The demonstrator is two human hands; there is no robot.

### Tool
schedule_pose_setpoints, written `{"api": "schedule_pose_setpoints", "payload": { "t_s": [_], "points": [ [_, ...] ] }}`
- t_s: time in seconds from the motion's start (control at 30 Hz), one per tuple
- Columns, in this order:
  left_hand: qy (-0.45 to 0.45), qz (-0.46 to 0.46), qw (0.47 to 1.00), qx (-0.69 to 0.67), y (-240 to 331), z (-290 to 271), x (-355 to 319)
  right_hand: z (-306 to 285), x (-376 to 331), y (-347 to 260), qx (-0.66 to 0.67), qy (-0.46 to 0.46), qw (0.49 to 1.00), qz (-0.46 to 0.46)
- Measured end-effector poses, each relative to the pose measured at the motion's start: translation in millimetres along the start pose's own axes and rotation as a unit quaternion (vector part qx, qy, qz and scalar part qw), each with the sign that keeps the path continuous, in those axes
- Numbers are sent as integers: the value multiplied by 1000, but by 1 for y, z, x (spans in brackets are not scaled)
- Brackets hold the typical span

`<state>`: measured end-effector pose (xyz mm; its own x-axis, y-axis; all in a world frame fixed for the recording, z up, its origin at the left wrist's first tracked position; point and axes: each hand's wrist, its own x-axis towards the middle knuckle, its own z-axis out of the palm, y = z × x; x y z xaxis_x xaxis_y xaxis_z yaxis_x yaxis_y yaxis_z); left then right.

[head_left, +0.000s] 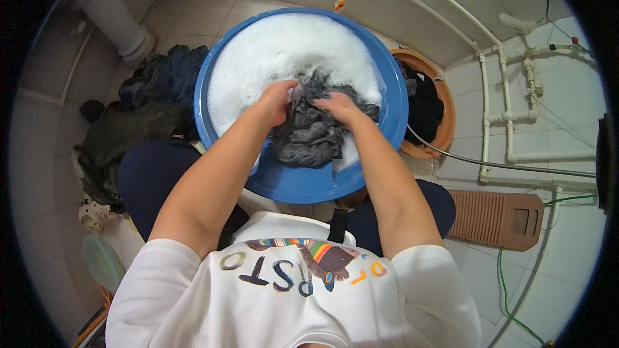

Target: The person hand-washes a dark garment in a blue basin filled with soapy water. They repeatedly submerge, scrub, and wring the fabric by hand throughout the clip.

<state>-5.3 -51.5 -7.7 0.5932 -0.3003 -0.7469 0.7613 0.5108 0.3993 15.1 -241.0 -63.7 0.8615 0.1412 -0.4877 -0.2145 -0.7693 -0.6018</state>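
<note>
Scrubbing is under way: left hand (pixel 278 98) and right hand (pixel 340 107) both clutch the wet grey garment (pixel 309 134) in the sudsy blue basin (pixel 303 183); next likely needs rubbing folds together.

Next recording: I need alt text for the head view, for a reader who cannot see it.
Seen from above, a person's left hand and right hand grip a wet grey garment in a blue basin full of white suds. Dark clothes lie piled on the tiled floor to the left; an orange basin holding dark laundry and a brown washboard are on the right.
</note>
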Motion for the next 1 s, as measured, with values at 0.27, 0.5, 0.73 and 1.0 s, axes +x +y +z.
{"api": "schedule_pose_setpoints", "payload": {
  "t_s": [0.27, 0.5, 0.73, 1.0],
  "points": [
    [-21, 78, 993, 81, -9, -2, 14, 13, 4, 7, 110, 156, 981, -34],
    [-67, 3, 992, -108, 16, -10, -9, 1, -60, -97, 417, -162, 874, -191],
    [-16, 73, 986, -151, 1, -20, 30, 1, -44, -66, 119, 268, 930, -221],
    [-89, 96, 990, -44, -11, -30, 30, 42, -91, -116, -43, 289, 842, -454]
  ]
}}
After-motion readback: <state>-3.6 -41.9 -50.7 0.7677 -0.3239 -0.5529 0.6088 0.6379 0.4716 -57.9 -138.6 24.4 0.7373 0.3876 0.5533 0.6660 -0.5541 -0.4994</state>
